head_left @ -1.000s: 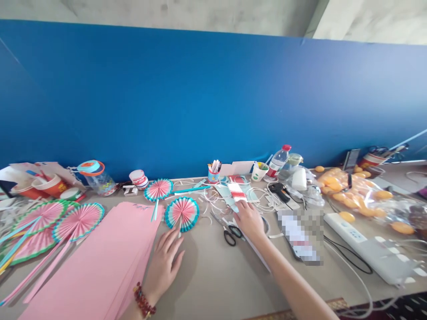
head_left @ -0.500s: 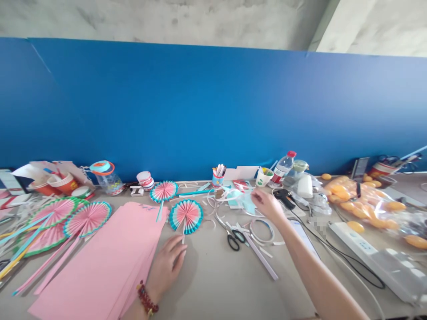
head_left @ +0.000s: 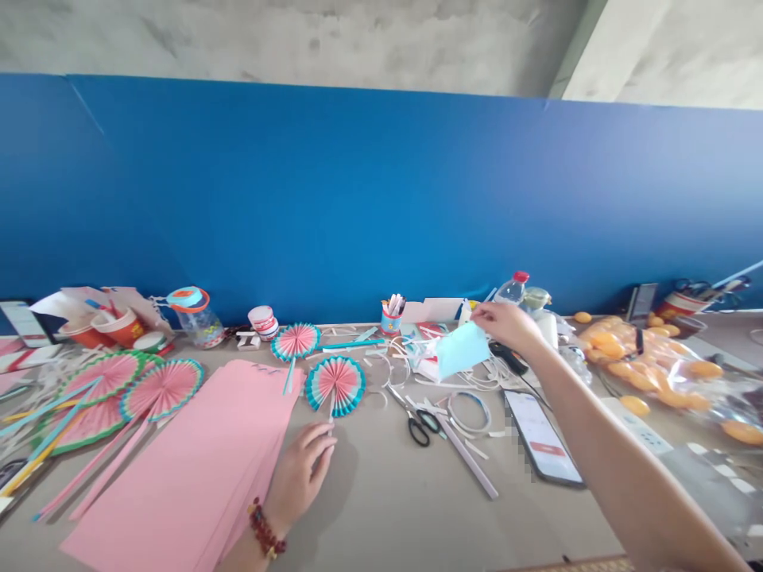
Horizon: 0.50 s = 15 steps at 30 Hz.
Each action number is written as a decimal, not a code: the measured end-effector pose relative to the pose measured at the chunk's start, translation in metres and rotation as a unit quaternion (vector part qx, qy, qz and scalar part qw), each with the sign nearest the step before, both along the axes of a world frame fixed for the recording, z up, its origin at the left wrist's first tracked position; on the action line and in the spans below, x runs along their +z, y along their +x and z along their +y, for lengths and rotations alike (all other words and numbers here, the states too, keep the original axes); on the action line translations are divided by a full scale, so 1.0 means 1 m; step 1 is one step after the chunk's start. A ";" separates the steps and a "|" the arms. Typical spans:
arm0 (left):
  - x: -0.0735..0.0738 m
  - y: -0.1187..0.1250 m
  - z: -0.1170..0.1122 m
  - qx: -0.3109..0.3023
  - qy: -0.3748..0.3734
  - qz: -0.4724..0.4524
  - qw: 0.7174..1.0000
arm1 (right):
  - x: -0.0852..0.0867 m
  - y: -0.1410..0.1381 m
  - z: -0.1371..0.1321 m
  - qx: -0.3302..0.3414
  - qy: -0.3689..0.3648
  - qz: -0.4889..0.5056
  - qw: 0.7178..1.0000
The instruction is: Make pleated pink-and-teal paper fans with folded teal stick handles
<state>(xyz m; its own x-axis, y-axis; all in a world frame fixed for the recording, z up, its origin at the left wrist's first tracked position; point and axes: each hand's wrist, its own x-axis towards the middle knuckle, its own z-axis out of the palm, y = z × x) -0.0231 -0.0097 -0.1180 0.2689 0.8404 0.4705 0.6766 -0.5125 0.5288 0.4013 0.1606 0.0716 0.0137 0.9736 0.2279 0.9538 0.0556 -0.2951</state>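
My left hand (head_left: 303, 469), with a red bead bracelet at the wrist, pinches the short handle of a round pleated paper fan (head_left: 335, 385). The fan is pink with a teal rim. Out at the back of the table, my right hand (head_left: 506, 324) is closed on the upper corner of a light blue piece of paper (head_left: 463, 349), which hangs tilted above white strips and scraps. A second pink and teal fan (head_left: 296, 342) lies behind the first. Left of my left hand is a stack of pink paper (head_left: 179, 469).
Black-handled scissors (head_left: 419, 429) and a coil of tape (head_left: 470, 413) lie mid-table. To the right are a phone (head_left: 545, 437), a power strip (head_left: 637, 425) and a bag of orange items (head_left: 649, 357). More fans (head_left: 162, 389) lie left. A blue partition (head_left: 381, 199) stands behind.
My right hand has lifted the light blue paper off the clutter and moved slightly right and up with it. My left hand stays at the fan's handle. The phone shows more fully.
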 end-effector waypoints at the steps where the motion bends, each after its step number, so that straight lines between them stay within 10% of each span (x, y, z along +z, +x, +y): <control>1: 0.000 0.000 0.000 0.000 -0.001 0.002 1.000 | 0.006 0.003 0.001 -0.004 -0.004 -0.005 1.000; 7: 0.001 0.001 0.001 -0.001 0.003 -0.004 1.000 | 0.024 0.016 -0.005 -0.110 0.033 -0.051 0.992; 15: 0.003 -0.003 0.002 0.002 0.021 0.005 1.000 | 0.005 0.028 -0.010 -0.106 0.057 0.035 0.992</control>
